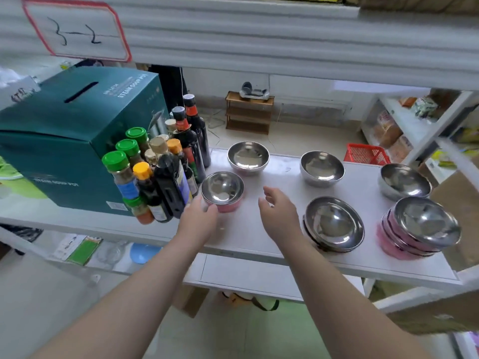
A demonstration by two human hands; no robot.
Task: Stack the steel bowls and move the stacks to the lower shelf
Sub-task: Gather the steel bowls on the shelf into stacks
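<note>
Several steel bowls sit on the white shelf (pixel 274 177). A small pink-sided bowl (pixel 222 190) stands near the bottles, and my left hand (pixel 198 217) grips its near-left rim. My right hand (pixel 278 212) hovers open just right of that bowl, holding nothing. Single bowls stand at the back middle (pixel 248 157), back right (pixel 322 168) and far right (pixel 404 181). A low stack of steel bowls (pixel 334 224) sits at the front, and a taller pink stack (pixel 420 228) stands at the front right. The lower shelf (pixel 248 274) shows beneath the front edge.
A cluster of sauce and spice bottles (pixel 158 167) crowds the bowl's left side, with a large teal box (pixel 75 136) behind them. A foam-wrapped upper shelf (pixel 259 40) hangs overhead. A red basket (pixel 366 154) and another rack (pixel 414 125) lie beyond the shelf.
</note>
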